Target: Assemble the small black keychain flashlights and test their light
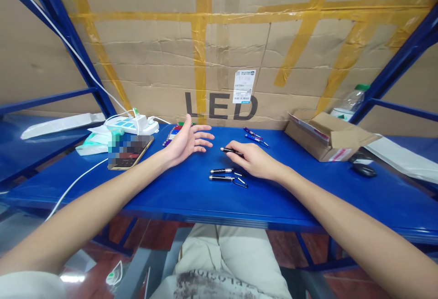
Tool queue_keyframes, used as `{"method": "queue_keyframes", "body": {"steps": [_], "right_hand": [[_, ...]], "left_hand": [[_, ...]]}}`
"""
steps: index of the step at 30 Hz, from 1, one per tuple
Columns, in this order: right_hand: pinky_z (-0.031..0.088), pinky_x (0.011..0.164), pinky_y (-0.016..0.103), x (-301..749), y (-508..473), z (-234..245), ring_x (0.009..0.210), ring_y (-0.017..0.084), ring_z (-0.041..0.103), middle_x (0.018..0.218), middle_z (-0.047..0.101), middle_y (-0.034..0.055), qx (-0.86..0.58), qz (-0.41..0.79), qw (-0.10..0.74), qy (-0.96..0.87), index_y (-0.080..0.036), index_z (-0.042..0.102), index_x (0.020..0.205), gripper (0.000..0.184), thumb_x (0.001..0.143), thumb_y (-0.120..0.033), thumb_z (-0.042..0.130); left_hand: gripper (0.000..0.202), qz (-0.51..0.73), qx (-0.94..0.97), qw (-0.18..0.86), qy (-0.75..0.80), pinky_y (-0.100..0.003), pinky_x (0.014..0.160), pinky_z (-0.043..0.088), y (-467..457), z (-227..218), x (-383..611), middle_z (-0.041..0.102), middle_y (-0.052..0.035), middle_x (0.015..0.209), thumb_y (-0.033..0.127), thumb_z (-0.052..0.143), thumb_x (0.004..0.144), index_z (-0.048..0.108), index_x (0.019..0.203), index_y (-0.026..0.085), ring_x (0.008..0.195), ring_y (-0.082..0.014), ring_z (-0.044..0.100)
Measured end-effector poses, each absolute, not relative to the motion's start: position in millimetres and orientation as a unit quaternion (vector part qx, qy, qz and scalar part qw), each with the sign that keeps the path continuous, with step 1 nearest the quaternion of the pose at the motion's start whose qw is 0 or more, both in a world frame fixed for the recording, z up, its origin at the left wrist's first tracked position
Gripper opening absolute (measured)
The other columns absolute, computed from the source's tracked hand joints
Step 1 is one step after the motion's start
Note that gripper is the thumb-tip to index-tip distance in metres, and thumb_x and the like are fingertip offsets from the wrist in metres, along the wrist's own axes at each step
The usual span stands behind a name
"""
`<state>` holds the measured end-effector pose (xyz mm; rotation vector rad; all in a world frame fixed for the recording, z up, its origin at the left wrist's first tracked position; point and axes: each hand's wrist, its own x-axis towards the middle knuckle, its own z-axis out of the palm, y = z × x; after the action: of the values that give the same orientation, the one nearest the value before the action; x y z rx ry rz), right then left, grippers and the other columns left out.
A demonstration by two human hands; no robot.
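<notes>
My left hand [189, 141] hovers open over the blue table [171, 189], palm turned inward, fingers spread, holding nothing. My right hand [252, 158] rests on the table with its fingers closed on a small black pen-shaped flashlight [230, 151] that points left. Two more black flashlights [224, 174] with wire clips lie side by side just in front of my right hand. A bunch of coloured flashlights [172, 134] lies behind my left hand. Two purple and blue ones [255, 136] lie further back on the right.
A phone [128, 153] lies at the left beside a white power strip [137, 125] with cables. An open cardboard box [323, 138] sits at the right, a black mouse [363, 169] beyond it. A cardboard wall marked LED stands behind the table.
</notes>
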<state>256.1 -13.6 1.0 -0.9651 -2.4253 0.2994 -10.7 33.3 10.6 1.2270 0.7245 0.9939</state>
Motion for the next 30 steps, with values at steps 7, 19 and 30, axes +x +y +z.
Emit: {"method": "queue_keyframes", "body": {"steps": [7,19,30], "right_hand": [[0.051,0.085,0.035,255.1,-15.1,2.0,0.093,0.024,0.071,0.109,0.078,0.0084,-0.35,0.104,0.27,-0.891,-0.021,0.067,0.119,0.023,0.112,-0.035,0.049],[0.052,0.087,0.037,254.3,-17.8,5.7,0.094,0.025,0.072,0.109,0.079,0.0092,-0.343,0.093,0.273,-0.894,-0.021,0.068,0.119,0.024,0.112,-0.034,0.048],[0.052,0.085,0.035,254.0,-16.6,4.0,0.092,0.024,0.073,0.107,0.08,0.0088,-0.349,0.087,0.266,-0.894,-0.021,0.07,0.118,0.024,0.111,-0.034,0.05]], "left_hand": [[0.09,0.433,0.548,0.663,0.269,-0.031,0.072,0.059,25.8,15.2,-8.6,0.076,-0.0214,0.124,0.087,0.031,0.101,0.069,0.134,0.012,0.094,-0.0263,0.076],[0.089,0.42,0.568,0.648,0.285,-0.031,0.071,0.058,26.7,12.7,-7.5,0.076,-0.0195,0.122,0.089,0.031,0.1,0.07,0.131,0.015,0.095,-0.0264,0.075],[0.088,0.401,0.566,0.668,0.269,-0.034,0.077,0.061,26.0,13.6,-8.2,0.074,-0.0223,0.132,0.087,0.031,0.101,0.067,0.135,0.014,0.105,-0.0302,0.076]]}}
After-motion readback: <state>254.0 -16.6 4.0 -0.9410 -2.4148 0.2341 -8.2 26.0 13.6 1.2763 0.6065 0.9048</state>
